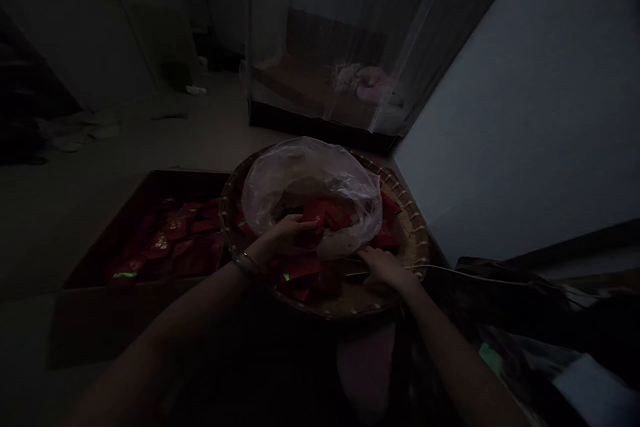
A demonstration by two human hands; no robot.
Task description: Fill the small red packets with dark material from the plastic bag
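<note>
Dozens of red paper envelopes lie in a loose layer inside a cardboard box on the left, some with pale marks that are too dim to read. Just beside the box sits a round woven tray, probably bamboo, with a crumpled clear plastic bag lying open across its far half. More of the envelopes show inside the bag's mouth, and others lie scattered on the tray's near side.

The left hand, a thin bracelet at its wrist, is open, its fingers extended and reaching to the bag's mouth among the envelopes. Nothing clearly sits in its grip. The right hand lies lower on the tray, with its fingers curved down among the envelopes beside the bag's lower edge. Whether it is gripping anything cannot be told in this light.

So far as the frame shows, the envelopes are spread across three places at once: box, tray and bag. The bag's folds hide how many lie within it. A white cord runs off to the right of the tray, past the right hand, and a pale wall rises beyond it — the far right of the scene.
</note>
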